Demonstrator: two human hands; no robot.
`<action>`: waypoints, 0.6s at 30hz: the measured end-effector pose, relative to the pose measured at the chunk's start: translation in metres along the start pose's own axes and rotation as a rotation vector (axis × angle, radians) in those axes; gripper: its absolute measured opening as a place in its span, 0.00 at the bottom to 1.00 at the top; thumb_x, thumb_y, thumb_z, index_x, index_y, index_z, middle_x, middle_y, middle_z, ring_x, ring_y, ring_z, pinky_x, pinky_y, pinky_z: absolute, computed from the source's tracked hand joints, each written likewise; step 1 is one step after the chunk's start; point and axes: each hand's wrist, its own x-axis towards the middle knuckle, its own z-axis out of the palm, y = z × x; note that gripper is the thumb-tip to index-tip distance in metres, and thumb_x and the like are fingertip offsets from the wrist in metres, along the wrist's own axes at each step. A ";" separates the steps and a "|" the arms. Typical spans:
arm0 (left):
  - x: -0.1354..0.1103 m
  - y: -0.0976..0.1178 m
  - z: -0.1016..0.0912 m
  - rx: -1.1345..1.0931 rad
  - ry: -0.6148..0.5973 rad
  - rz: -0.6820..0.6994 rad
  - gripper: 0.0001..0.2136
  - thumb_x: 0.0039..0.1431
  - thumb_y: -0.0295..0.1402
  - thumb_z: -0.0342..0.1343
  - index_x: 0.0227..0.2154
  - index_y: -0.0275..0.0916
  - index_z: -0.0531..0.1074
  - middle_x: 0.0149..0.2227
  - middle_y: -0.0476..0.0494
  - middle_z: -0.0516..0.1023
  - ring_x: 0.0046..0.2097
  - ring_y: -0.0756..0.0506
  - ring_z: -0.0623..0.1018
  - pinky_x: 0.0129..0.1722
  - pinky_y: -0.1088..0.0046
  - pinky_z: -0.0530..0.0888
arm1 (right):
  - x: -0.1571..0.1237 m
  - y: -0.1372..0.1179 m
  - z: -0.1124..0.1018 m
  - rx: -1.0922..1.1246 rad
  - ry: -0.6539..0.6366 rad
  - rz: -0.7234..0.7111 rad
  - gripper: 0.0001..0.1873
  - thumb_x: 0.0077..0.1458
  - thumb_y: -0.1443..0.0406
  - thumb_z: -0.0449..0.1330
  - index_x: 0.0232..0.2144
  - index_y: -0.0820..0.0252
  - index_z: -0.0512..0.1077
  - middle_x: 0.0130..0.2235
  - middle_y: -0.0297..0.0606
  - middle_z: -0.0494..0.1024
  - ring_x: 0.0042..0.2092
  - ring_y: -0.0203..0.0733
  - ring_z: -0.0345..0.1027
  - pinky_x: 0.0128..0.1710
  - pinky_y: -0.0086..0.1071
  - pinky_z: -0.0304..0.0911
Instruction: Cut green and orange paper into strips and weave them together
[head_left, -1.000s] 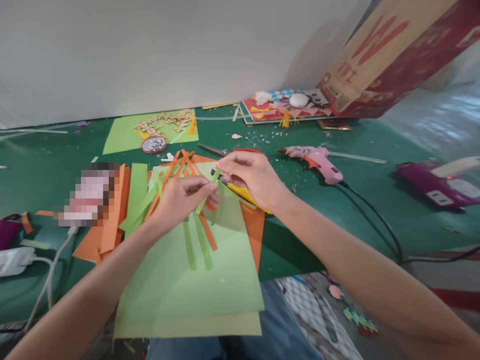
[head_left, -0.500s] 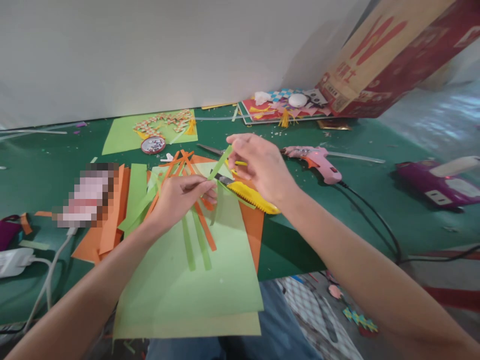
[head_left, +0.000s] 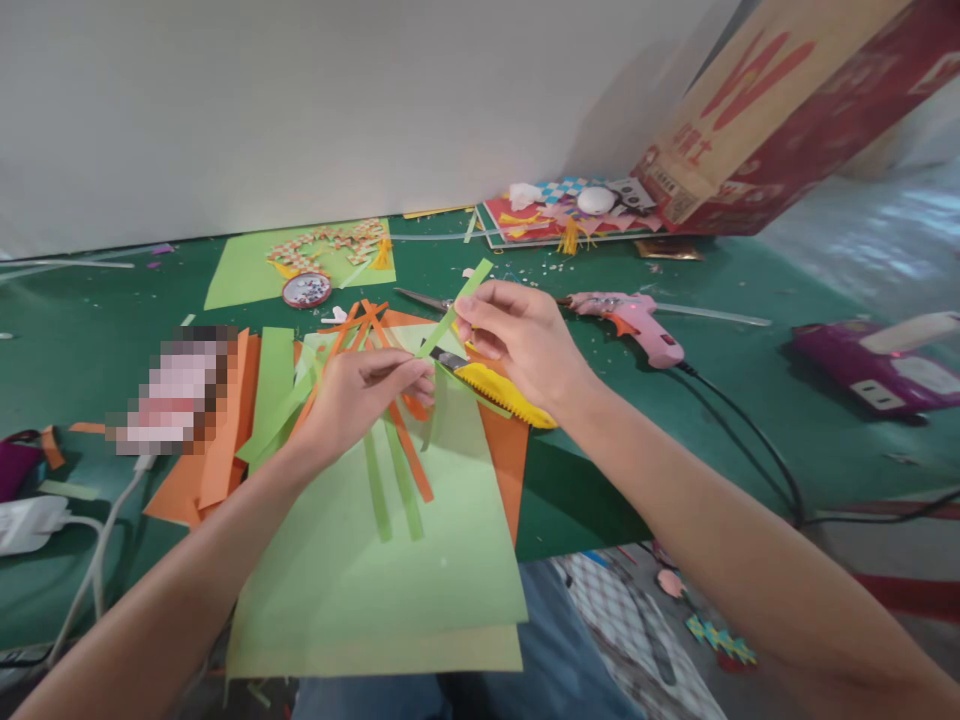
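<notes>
My left hand (head_left: 360, 395) is closed on a bundle of green and orange paper strips (head_left: 394, 470) that hang down over a large light-green sheet (head_left: 390, 570). My right hand (head_left: 517, 340) pinches one green strip (head_left: 454, 310) and holds it slanting up and to the right, away from the bundle. Under my right hand lies a yellow utility knife (head_left: 499, 392) on orange paper (head_left: 506, 455). More loose green and orange strips (head_left: 337, 340) fan out behind my left hand.
A pink glue gun (head_left: 634, 322) with a black cord lies to the right. Scissors (head_left: 424, 298), a round tin of googly eyes (head_left: 307, 289), a green sheet with a woven piece (head_left: 255, 265), a purple device (head_left: 870, 370), a leaning cardboard box (head_left: 757, 110) and a white charger (head_left: 30, 520) surround the work.
My right hand has pulled the green strip up and to the right, out of the bundle, then come down a little. My left hand has kept its hold in place.
</notes>
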 end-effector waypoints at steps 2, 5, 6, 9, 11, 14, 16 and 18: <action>0.000 0.000 0.000 -0.012 -0.002 0.001 0.11 0.59 0.38 0.58 0.26 0.38 0.78 0.27 0.48 0.81 0.30 0.49 0.81 0.35 0.76 0.77 | 0.000 0.001 0.000 0.006 0.006 -0.016 0.16 0.47 0.59 0.68 0.20 0.60 0.68 0.21 0.29 0.68 0.19 0.25 0.49 0.19 0.27 0.43; 0.000 0.000 -0.001 -0.002 -0.001 -0.001 0.11 0.59 0.39 0.58 0.26 0.38 0.78 0.28 0.47 0.81 0.30 0.48 0.81 0.35 0.75 0.78 | 0.000 0.003 0.000 0.011 0.005 -0.024 0.16 0.48 0.59 0.68 0.20 0.60 0.67 0.21 0.29 0.67 0.20 0.25 0.49 0.20 0.27 0.44; 0.000 0.000 0.000 0.007 0.001 -0.002 0.11 0.59 0.39 0.58 0.26 0.38 0.78 0.28 0.47 0.81 0.29 0.48 0.81 0.36 0.74 0.78 | -0.001 0.003 0.001 0.009 0.004 -0.025 0.16 0.48 0.59 0.68 0.20 0.60 0.67 0.21 0.29 0.67 0.20 0.25 0.49 0.20 0.27 0.44; 0.000 0.000 0.000 0.032 0.013 -0.012 0.12 0.59 0.39 0.57 0.26 0.38 0.78 0.28 0.46 0.81 0.30 0.47 0.81 0.36 0.72 0.78 | -0.001 0.002 0.001 -0.011 0.004 -0.016 0.17 0.47 0.57 0.69 0.20 0.60 0.67 0.21 0.29 0.67 0.20 0.26 0.49 0.19 0.27 0.44; 0.000 0.000 0.000 0.041 0.017 -0.015 0.12 0.59 0.40 0.57 0.26 0.39 0.78 0.28 0.46 0.81 0.30 0.47 0.81 0.36 0.72 0.78 | -0.001 0.002 0.001 -0.025 0.005 -0.007 0.18 0.46 0.56 0.69 0.20 0.59 0.66 0.21 0.29 0.66 0.20 0.26 0.48 0.19 0.28 0.44; 0.000 0.001 0.000 0.035 0.017 -0.012 0.12 0.59 0.39 0.57 0.26 0.38 0.77 0.28 0.46 0.81 0.29 0.47 0.81 0.36 0.72 0.78 | -0.001 0.001 0.001 -0.031 0.003 -0.011 0.19 0.46 0.54 0.69 0.20 0.59 0.66 0.21 0.29 0.66 0.20 0.26 0.48 0.19 0.28 0.44; 0.001 0.001 0.000 0.017 0.019 -0.017 0.12 0.59 0.39 0.57 0.26 0.38 0.77 0.28 0.46 0.81 0.28 0.48 0.81 0.35 0.72 0.78 | -0.001 0.000 0.000 -0.033 0.004 -0.024 0.19 0.45 0.53 0.69 0.20 0.59 0.67 0.21 0.29 0.66 0.20 0.27 0.48 0.19 0.28 0.45; 0.001 0.001 0.001 -0.010 0.025 -0.030 0.11 0.58 0.39 0.57 0.26 0.37 0.77 0.28 0.46 0.81 0.28 0.48 0.81 0.34 0.73 0.78 | 0.000 0.000 -0.001 -0.040 0.014 -0.046 0.20 0.44 0.52 0.70 0.20 0.59 0.67 0.22 0.29 0.66 0.20 0.27 0.49 0.19 0.28 0.45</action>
